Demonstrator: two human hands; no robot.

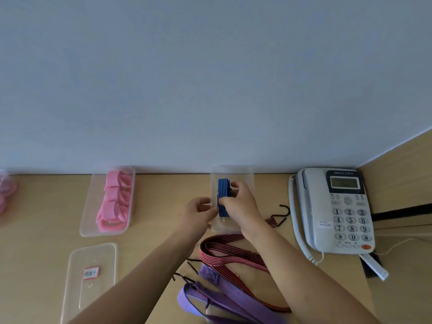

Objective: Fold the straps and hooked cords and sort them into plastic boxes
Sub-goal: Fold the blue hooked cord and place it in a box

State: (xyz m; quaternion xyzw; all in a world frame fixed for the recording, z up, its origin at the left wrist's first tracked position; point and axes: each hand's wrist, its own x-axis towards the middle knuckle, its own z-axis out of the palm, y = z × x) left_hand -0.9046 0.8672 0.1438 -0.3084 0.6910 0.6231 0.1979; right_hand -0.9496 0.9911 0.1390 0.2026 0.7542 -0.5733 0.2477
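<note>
A folded blue striped hooked cord stands inside a clear plastic box at the back middle of the desk. My right hand grips this cord from the right, thumb and fingers curled round it. My left hand is at the box's left wall, fingers loosely curled by the cord's lower end; whether it holds the cord is hidden. In front of the box lie a red striped hooked cord and a purple striped cord, both loose and unfolded. Another clear box to the left holds folded pink straps.
A clear box lid with a red-edged label lies at the front left. A white desk telephone stands at the right, its curly cable beside the red cord's hook. More pink straps show at the far left edge.
</note>
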